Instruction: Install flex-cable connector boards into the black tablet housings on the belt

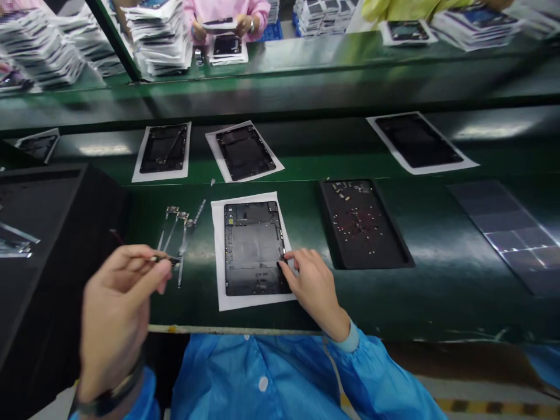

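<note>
A black tablet back housing [254, 245] lies on a white sheet [221, 280] in front of me. My right hand [312, 286] is at its right edge, thumb and index fingertips close together there; any small part between them cannot be made out. My left hand [126, 297], raised at the left, pinches a slim dark tool [174, 260] that looks like tweezers. Its tip points right, above several thin flex cables with small boards [181, 216] lying on the green bench.
Right of the housing sits a black tray [396, 256] with small loose parts. Clear film sheets [507, 233] lie farther right; a black foam box [48, 280] stands left. More housings [245, 153] rest on papers behind. Across the bench, a person in pink [225, 11] handles a panel beside stacks [160, 41].
</note>
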A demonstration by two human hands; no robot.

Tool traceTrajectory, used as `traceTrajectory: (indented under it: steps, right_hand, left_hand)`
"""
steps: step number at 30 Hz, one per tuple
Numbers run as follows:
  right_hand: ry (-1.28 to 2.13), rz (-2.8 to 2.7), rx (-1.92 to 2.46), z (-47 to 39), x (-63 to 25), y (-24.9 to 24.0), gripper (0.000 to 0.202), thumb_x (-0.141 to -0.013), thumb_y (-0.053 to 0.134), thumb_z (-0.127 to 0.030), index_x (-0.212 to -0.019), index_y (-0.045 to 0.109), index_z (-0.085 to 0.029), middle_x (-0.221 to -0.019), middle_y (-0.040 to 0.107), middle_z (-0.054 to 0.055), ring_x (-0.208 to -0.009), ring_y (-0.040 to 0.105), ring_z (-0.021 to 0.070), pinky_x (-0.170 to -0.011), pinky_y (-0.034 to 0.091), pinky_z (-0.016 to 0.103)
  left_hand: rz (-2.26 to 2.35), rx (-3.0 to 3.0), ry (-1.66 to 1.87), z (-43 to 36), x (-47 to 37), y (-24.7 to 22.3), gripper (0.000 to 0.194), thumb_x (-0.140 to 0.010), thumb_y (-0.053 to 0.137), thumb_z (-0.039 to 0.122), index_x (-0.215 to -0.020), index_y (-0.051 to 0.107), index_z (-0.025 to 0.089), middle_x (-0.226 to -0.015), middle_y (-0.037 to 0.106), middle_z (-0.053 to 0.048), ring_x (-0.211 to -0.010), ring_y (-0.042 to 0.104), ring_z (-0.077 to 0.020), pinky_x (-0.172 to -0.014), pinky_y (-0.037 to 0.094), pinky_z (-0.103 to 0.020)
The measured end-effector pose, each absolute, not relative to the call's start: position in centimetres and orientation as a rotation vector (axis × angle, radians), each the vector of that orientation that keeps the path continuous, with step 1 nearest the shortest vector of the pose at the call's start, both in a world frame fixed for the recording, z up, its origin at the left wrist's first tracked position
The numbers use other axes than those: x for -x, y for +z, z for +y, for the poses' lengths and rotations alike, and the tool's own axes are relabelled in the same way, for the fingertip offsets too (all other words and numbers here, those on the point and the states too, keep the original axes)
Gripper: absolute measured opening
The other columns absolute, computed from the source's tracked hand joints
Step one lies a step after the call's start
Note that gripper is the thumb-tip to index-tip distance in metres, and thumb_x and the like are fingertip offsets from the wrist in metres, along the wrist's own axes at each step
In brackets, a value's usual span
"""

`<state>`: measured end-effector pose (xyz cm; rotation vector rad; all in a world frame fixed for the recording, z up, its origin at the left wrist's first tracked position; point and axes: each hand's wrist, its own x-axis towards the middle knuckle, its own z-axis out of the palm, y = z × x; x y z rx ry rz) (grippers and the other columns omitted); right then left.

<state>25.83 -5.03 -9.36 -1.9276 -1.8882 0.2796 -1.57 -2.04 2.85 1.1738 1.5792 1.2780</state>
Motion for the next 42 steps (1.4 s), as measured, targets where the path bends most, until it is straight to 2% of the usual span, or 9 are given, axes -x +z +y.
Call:
traceTrajectory:
  steps: [4, 9, 18, 23, 26, 31, 35, 38, 42]
  right_hand:
    - [0.238, -1.929, 2.046, -4.3, -25.2, -9.3, 0.018, -0.092, 0.055, -0.021, -0.076, 0.06, -0.02, -0.071, 0.061, 0.005, -0.074, 0.054, 0.0225, -0.064, 0.034, 0.033]
    - [0.113, -1.915, 2.142, -4.4, -24.0, -9.0, 0.01, -0.091, 0.056, -0.017, -0.083, 0.062, -0.018, -0.079, 0.067, 0.007, -0.078, 0.057, 0.0235, -0.067, 0.036, 0.033]
    - [0.103, -1.963, 2.148, -5.0, -23.5, -9.4, 0.019, -0.095, 0.049, -0.014, -0.078, 0.057, -0.019, -0.075, 0.062, 0.008, -0.072, 0.053, 0.0238, -0.067, 0.036, 0.034]
    - [0.248, -1.85, 1.948, -6.0, -24.3, -9.6, 0.016, -0.098, 0.045, -0.019, -0.086, 0.055, -0.019, -0.082, 0.061, 0.007, -0.078, 0.055, 0.0225, -0.071, 0.042, 0.033]
    - [0.205, -1.819, 1.981, -5.9, -24.3, -9.5, 0.012, -0.098, 0.049, -0.024, -0.092, 0.057, -0.018, -0.083, 0.062, 0.007, -0.079, 0.056, 0.0232, -0.071, 0.042, 0.033]
    - [0.152, -1.825, 2.178, -4.8, -23.6, -9.4, 0.018, -0.095, 0.054, -0.022, -0.077, 0.056, -0.02, -0.075, 0.062, 0.006, -0.075, 0.055, 0.0233, -0.066, 0.037, 0.034]
    - [0.096, -1.852, 2.212, -4.8, -23.2, -9.5, 0.022, -0.096, 0.049, -0.019, -0.075, 0.054, -0.021, -0.071, 0.06, 0.007, -0.07, 0.052, 0.023, -0.063, 0.034, 0.034]
    - [0.109, -1.854, 2.109, -5.5, -22.8, -9.6, 0.023, -0.098, 0.045, -0.018, -0.077, 0.053, -0.02, -0.075, 0.06, 0.007, -0.072, 0.052, 0.0233, -0.066, 0.037, 0.034]
    - [0.322, -1.772, 1.911, -6.7, -22.6, -9.2, 0.021, -0.099, 0.044, -0.02, -0.081, 0.054, -0.02, -0.08, 0.061, 0.007, -0.076, 0.056, 0.0219, -0.069, 0.043, 0.032]
  left_hand:
    - [1.443, -1.036, 1.226, -1.6, -2.3, -0.8, 0.018, -0.07, 0.08, 0.024, -0.082, 0.066, 0.023, -0.073, 0.064, 0.0, -0.062, 0.058, -0.013, -0.05, 0.045, -0.022]
    - [1.366, -1.02, 1.129, -1.8, -2.9, -3.0, 0.023, -0.074, 0.08, 0.026, -0.088, 0.063, 0.018, -0.074, 0.063, 0.001, -0.066, 0.059, -0.0107, -0.056, 0.046, -0.018]
    - [1.288, -0.961, 1.096, -0.6, -3.9, -4.9, 0.027, -0.074, 0.08, 0.028, -0.088, 0.06, 0.017, -0.073, 0.061, 0.002, -0.065, 0.057, -0.0086, -0.059, 0.045, -0.017]
    - [1.26, -0.915, 1.066, -0.5, -5.0, -6.0, 0.028, -0.072, 0.079, 0.029, -0.085, 0.057, 0.016, -0.067, 0.06, 0.002, -0.062, 0.055, -0.0093, -0.056, 0.043, -0.017]
    - [1.263, -0.943, 1.052, -0.4, -5.8, -6.4, 0.027, -0.072, 0.077, 0.028, -0.085, 0.056, 0.017, -0.065, 0.059, 0.002, -0.061, 0.056, -0.0103, -0.054, 0.041, -0.018]
    - [1.267, -1.0, 1.039, -0.4, -6.5, -6.5, 0.025, -0.073, 0.075, 0.028, -0.085, 0.057, 0.016, -0.067, 0.06, 0.001, -0.061, 0.058, -0.011, -0.053, 0.042, -0.019]
    - [1.267, -1.01, 1.054, -0.2, -6.4, -6.6, 0.024, -0.073, 0.075, 0.028, -0.085, 0.058, 0.016, -0.067, 0.06, 0.001, -0.061, 0.059, -0.0107, -0.053, 0.043, -0.018]
    - [1.275, -1.004, 1.059, -0.1, -6.3, -6.6, 0.024, -0.073, 0.076, 0.028, -0.085, 0.058, 0.016, -0.066, 0.06, 0.001, -0.06, 0.059, -0.0105, -0.053, 0.043, -0.018]
    - [1.253, -0.956, 0.992, -0.2, -6.3, -6.7, 0.026, -0.074, 0.075, 0.028, -0.089, 0.058, 0.016, -0.064, 0.061, 0.002, -0.058, 0.059, -0.0115, -0.051, 0.043, -0.019]
